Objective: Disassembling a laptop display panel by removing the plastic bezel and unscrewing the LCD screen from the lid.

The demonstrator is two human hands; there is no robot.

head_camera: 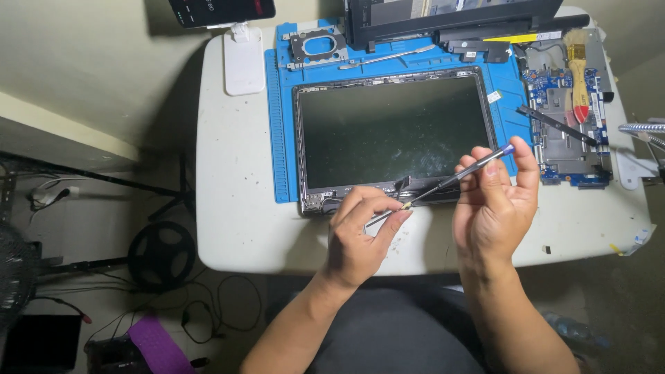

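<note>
Both hands grip a screwdriver [443, 185] – left hand [357, 239] pinching tip, right hand [495, 204] on handle. Laptop screen panel [395, 131] on blue mat [280, 125], near table's front edge – already stripped, motherboard [564, 114] out at right

Two bare hands, left hand [357, 235] and right hand [495, 201], both closed on one slim grey screwdriver with blue cap [443, 183]. One dark laptop screen panel in grey frame [395, 131]. One blue rubber work mat [280, 125]. One white rounded table [235, 215]. One brush with wooden handle and red band [578, 73]. One blue and grey circuit board [561, 118]. One grey metal bracket with oval hole [315, 46]. One white phone stand [244, 59] with one black phone [222, 10]. One black round wheel-shaped thing on floor [161, 253]
</note>
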